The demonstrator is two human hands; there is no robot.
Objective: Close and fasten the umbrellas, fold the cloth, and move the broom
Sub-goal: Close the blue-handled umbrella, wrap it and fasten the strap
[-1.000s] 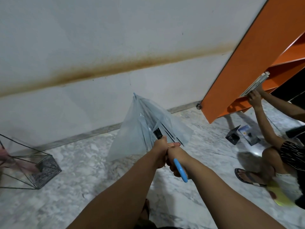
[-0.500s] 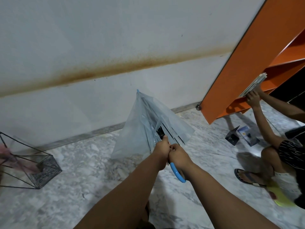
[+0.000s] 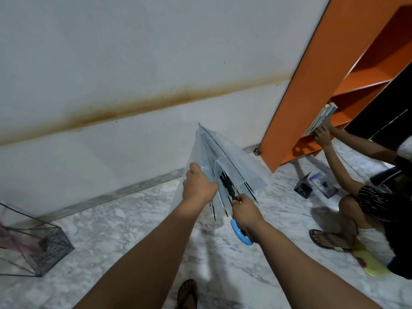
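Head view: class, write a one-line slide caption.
Left hand gathers the clear umbrella canopy while the right hand holds its shaft.

Left hand [image 3: 199, 186] now off the shaft, up gripping the clear umbrella's canopy [image 3: 225, 159], folds more gathered.

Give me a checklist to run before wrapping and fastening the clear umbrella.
1. Right hand grips the shaft above the blue handle: ok.
2. Left hand gathers the clear canopy: ok.
3. Ribs folded in against the shaft: not ok, several still splay out.
4. Fastening strap found: cannot tell.
5. Umbrella tip clear of the wall: ok.
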